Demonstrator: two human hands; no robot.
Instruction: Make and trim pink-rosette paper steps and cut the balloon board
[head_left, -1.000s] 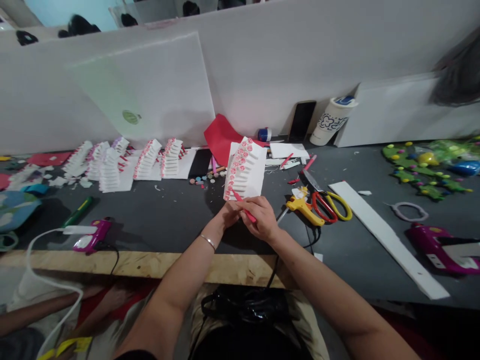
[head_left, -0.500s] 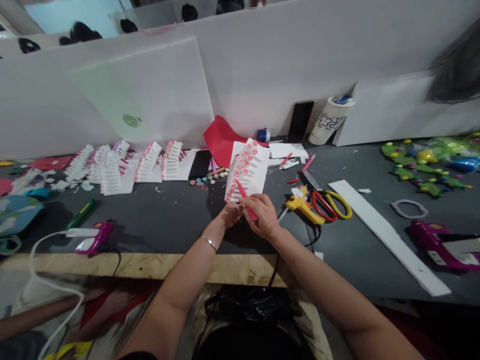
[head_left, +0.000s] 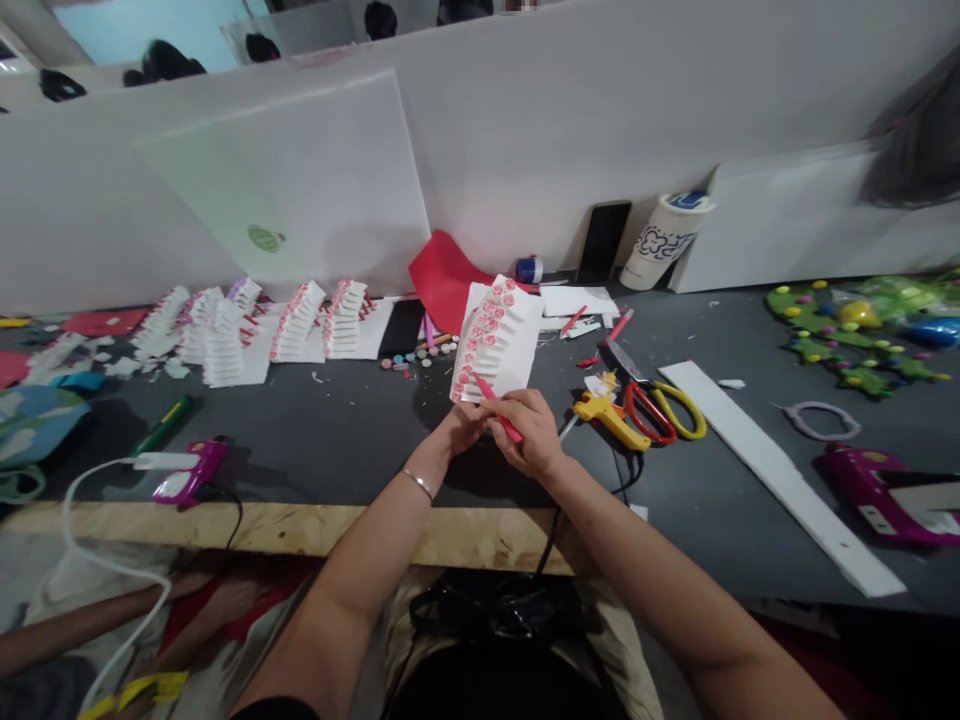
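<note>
A white paper sheet [head_left: 496, 340] with rows of pink flower prints and folded white strips stands tilted above the dark table top [head_left: 337, 440]. My left hand [head_left: 463, 428] grips its lower edge. My right hand [head_left: 529, 433] is closed around a pink marker [head_left: 498, 409], whose tip lies against the sheet's lower left corner. Both hands sit close together, and my right hand hides part of the marker.
Several stacks of flower-printed paper strips [head_left: 298, 322] stand to the left. To the right lie red-and-yellow scissors [head_left: 654, 414], a yellow glue gun [head_left: 611, 421] and a white foam strip [head_left: 780, 478]. A purple glue gun [head_left: 191, 471] sits near the wooden table edge [head_left: 300, 530]. A co-worker's arm [head_left: 75, 640] shows below.
The sheet has shifted slightly right and turned a little. The pink marker has moved slightly right with my right hand.
</note>
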